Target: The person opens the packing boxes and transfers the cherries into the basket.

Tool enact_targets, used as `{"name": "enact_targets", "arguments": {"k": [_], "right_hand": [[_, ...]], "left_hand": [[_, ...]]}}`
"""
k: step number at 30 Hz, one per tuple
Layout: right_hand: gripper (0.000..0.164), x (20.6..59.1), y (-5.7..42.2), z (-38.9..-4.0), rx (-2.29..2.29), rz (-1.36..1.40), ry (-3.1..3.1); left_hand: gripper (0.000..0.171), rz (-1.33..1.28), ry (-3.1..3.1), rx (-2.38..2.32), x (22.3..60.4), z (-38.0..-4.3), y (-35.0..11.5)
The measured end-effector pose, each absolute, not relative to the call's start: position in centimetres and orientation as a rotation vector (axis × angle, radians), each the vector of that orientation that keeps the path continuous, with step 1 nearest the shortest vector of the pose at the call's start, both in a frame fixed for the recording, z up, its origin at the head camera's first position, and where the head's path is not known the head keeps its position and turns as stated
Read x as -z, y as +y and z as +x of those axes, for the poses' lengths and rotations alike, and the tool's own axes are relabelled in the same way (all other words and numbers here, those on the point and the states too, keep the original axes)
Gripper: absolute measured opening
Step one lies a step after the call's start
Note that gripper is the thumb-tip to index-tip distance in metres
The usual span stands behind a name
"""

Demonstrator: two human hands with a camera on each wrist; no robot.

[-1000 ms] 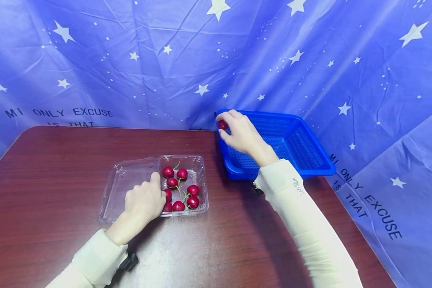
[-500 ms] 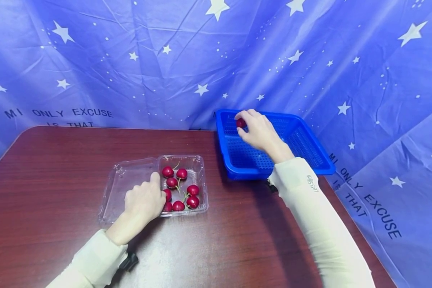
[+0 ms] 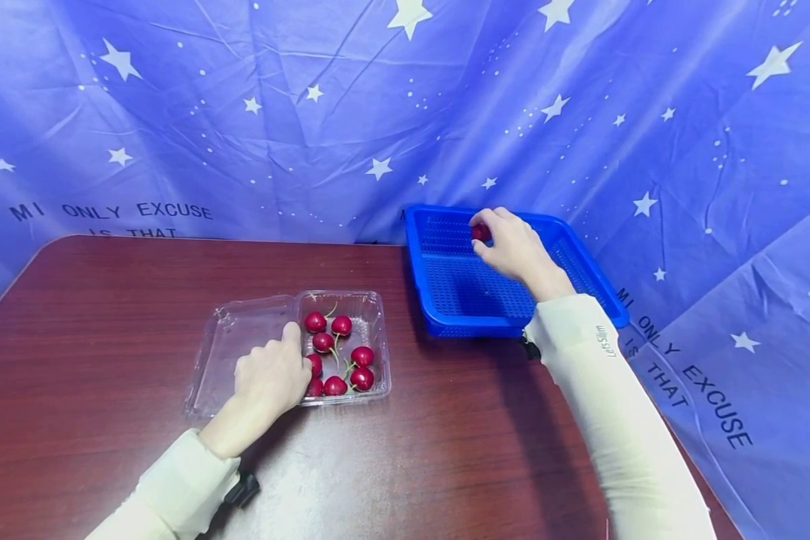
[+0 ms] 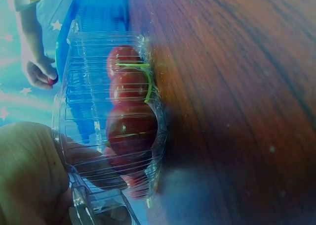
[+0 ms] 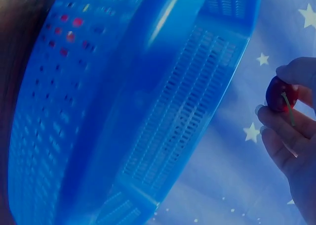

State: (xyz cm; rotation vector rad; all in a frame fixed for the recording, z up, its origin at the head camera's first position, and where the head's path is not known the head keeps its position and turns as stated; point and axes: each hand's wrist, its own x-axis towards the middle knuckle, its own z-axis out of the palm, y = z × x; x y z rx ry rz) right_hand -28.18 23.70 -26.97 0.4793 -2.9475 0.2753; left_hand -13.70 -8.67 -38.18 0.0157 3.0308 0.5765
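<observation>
Cherry (image 3: 479,233): your right hand (image 3: 515,246) pinches it; likely slippery, so hold sides softly.
Clamshell (image 3: 380,330): your left hand (image 3: 270,376) grips its edge.

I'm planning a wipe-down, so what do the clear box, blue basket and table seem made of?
The clear box is likely thin, glossy plastic: see-through and ribbed. The blue basket is probably smooth moulded plastic, evenly coloured with rows of slots. The table shows reddish-brown grain and a sheen: polished wood or wood-look laminate.
</observation>
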Motion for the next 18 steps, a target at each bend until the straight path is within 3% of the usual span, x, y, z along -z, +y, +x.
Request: {"name": "enact_targets", "arguments": {"k": [18], "right_hand": [[0.037,28.1,26.6,-28.3,-0.201,0.446,-3.068]], "left_hand": [[0.024,0.015,3.051,-0.572,38.2,-13.6,-8.6]]}}
